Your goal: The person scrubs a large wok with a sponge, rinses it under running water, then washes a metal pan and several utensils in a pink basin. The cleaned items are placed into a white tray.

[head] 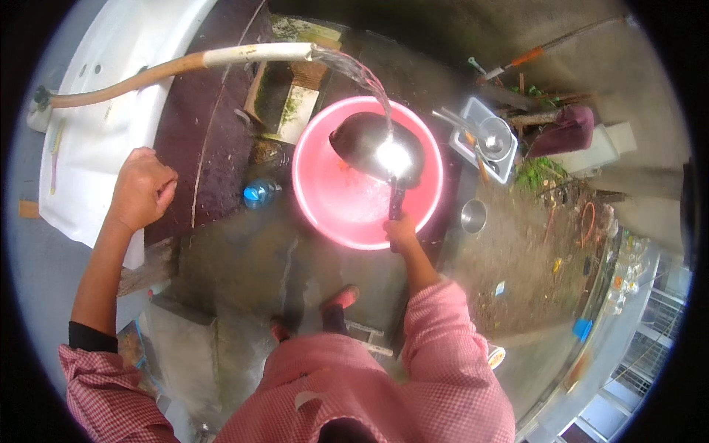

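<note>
My right hand (pixel 401 230) grips the dark handle (pixel 395 202) of a metal wok (pixel 368 145). The wok is tilted over a round pink plastic basin (pixel 310 213), partly across its opening. Water (pixel 374 83) runs from the pale end of a hose (pixel 257 52) onto the wok's shiny surface. Whether that surface is the inside or the outside I cannot tell. My left hand (pixel 145 185) is curled into a loose fist beside the edge of a white ceramic sink (pixel 111 133). Nothing shows in that fist, though its palm is mostly hidden.
A plastic bottle with a blue cap (pixel 260 194) is left of the basin. To the right are a white tray (pixel 471 113) with a strainer (pixel 494 138) and other utensils, and a metal bowl (pixel 473 216). A small wooden stool (pixel 368 338) is by my feet on the wet concrete floor (pixel 238 266).
</note>
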